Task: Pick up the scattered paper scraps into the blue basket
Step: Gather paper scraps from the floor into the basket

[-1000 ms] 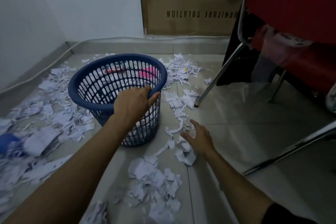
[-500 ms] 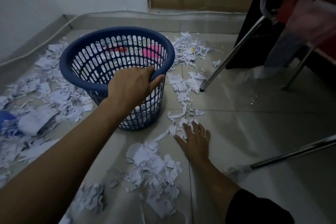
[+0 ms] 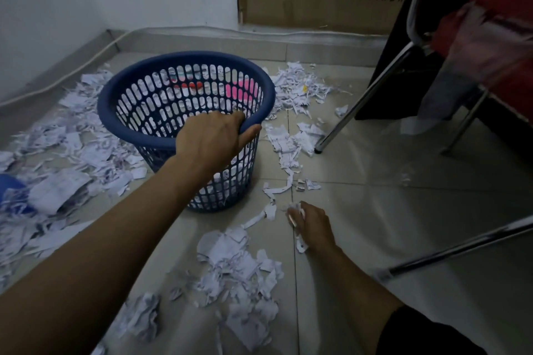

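One blue basket (image 3: 150,135); two hands; paper scraps (image 3: 239,274) (too many to count).

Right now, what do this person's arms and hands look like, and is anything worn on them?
Both are bare: the left hand and right hand show no gloves, rings, watch or bands. The left forearm is uncovered all along. By the right elbow, at the bottom edge, a dark, black-looking sleeve begins.
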`<state>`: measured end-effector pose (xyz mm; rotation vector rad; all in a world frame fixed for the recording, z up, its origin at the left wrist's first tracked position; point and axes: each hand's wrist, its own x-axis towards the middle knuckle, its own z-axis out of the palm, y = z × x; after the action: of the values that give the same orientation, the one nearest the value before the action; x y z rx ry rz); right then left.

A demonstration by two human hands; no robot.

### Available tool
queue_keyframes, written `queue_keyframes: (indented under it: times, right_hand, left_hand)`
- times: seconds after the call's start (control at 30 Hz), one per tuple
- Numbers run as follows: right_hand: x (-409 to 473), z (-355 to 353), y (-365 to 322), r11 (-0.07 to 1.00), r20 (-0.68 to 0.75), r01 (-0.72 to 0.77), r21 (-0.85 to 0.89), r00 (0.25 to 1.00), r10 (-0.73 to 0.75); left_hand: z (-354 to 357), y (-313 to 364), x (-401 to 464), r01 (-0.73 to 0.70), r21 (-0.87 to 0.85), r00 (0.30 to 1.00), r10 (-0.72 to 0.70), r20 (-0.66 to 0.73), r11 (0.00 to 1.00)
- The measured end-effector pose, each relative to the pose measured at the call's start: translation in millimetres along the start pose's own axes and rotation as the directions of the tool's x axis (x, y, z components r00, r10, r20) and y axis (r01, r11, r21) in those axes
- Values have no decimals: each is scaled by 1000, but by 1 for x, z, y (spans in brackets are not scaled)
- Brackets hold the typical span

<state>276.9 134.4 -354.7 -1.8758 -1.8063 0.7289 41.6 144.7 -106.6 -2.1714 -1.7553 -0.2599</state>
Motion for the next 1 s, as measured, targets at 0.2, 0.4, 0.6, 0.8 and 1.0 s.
queue_keyframes:
  times: [0.2,0.4,0.6,0.8,1.0]
  right_hand:
    - [-8,-20,-26,975,-35,-33,221,999,42]
    - [14,-88,-115,863,-239,112,493,971,11]
    - [36,-156,-250,754,-428,357,551,897,-112]
    - [59,-137,-310,908,-65,296,295,955,-290]
    - [70,-126,-308,914,14,308,264,946,-323]
  left_hand:
    - [-2,-11,-6,-2,-18,1000,2,-4,1000]
    - [-8,-25,-16,31,-78,999,-30,24,996]
    - [-12,-27,-26,28,-85,998,-22,62,996]
    - [-15,-29,-34,9,-79,998,-4,55,997]
    - [-13,-30,-35,5,-98,999,-1,38,995]
